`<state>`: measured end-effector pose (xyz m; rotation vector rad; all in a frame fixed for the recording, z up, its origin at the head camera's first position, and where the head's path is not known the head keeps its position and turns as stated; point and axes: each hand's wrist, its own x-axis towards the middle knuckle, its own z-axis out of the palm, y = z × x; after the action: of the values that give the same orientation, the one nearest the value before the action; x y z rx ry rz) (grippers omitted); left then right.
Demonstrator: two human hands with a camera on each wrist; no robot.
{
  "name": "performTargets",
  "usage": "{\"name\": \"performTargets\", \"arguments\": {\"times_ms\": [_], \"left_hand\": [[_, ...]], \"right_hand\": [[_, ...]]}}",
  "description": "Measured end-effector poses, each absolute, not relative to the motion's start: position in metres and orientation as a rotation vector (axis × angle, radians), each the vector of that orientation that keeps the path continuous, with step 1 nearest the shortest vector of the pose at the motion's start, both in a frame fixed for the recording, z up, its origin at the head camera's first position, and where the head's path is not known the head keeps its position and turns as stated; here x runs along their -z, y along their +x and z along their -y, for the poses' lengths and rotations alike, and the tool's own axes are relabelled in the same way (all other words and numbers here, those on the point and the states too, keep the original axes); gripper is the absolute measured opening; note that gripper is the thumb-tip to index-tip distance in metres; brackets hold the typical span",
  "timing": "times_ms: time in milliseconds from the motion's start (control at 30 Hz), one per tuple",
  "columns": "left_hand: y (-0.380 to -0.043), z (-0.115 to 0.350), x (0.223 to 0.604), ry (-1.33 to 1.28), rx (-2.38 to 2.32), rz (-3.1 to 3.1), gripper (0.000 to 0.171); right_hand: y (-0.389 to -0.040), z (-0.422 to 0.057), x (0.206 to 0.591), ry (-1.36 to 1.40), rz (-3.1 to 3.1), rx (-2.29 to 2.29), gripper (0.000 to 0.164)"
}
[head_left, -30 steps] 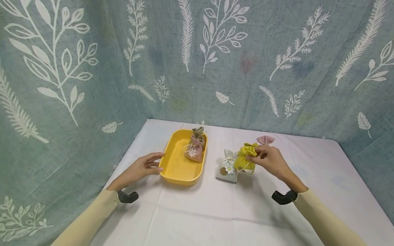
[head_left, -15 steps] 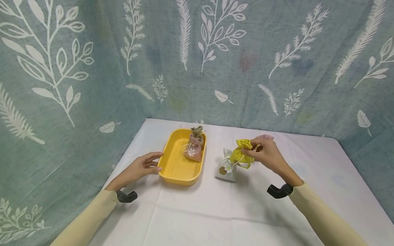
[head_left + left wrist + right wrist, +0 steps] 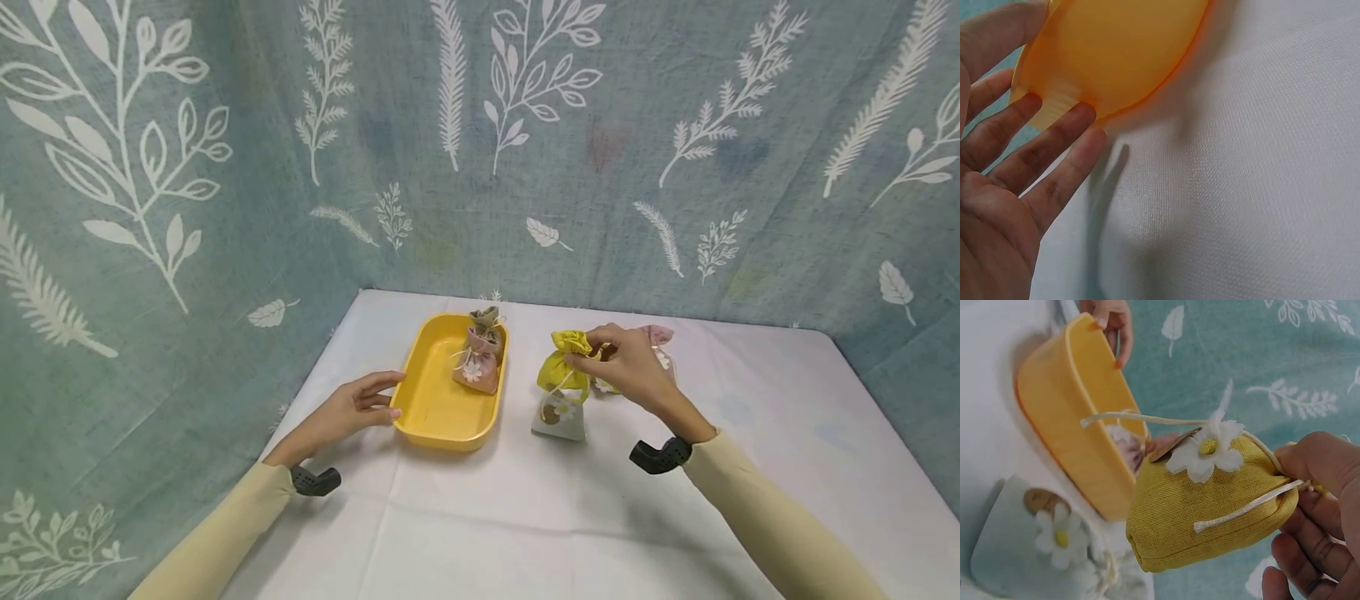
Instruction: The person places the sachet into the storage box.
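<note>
My right hand [image 3: 633, 367] pinches a yellow drawstring pouch [image 3: 555, 375] by its gathered neck and holds it up over the table. The right wrist view shows a white daisy and pale cord ends on this yellow cloth. Below and partly behind it, a whitish pouch [image 3: 558, 427] with a daisy and a round brown tag stays on the table. My left hand [image 3: 352, 417] rests its spread fingertips against the left side of a yellow plastic tray [image 3: 450, 441]; the left wrist view has the fingers [image 3: 1082, 119] touching its outer wall.
Inside the tray, a pink pouch [image 3: 477, 375] with a daisy leans beside an olive one [image 3: 485, 317] at the right wall. Partly hidden behind my right hand are another pink pouch [image 3: 658, 335] and a yellowish one [image 3: 603, 386]. A patterned curtain [image 3: 480, 208] closes off the back.
My right hand has lifted the yellow pouch and carried it left, above the whitish pouch. More of the pouches behind that hand shows. The left hand and tray stay put.
</note>
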<state>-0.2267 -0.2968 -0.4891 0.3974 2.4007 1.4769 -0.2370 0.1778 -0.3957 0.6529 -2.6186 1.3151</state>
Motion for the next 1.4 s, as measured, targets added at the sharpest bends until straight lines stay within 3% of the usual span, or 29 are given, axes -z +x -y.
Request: {"name": "performTargets", "arguments": {"times_ms": [400, 1400], "left_hand": [[-0.226, 0.293, 0.487, 0.376, -1.459, -2.42, 0.069], [-0.225, 0.292, 0.486, 0.377, -1.459, -2.429, 0.069]], "right_hand": [[-0.245, -0.147, 0.382, 0.76, 2.594, -1.325, 0.021], [-0.256, -0.079, 0.4, 0.854, 2.619, -1.367, 0.015]]}}
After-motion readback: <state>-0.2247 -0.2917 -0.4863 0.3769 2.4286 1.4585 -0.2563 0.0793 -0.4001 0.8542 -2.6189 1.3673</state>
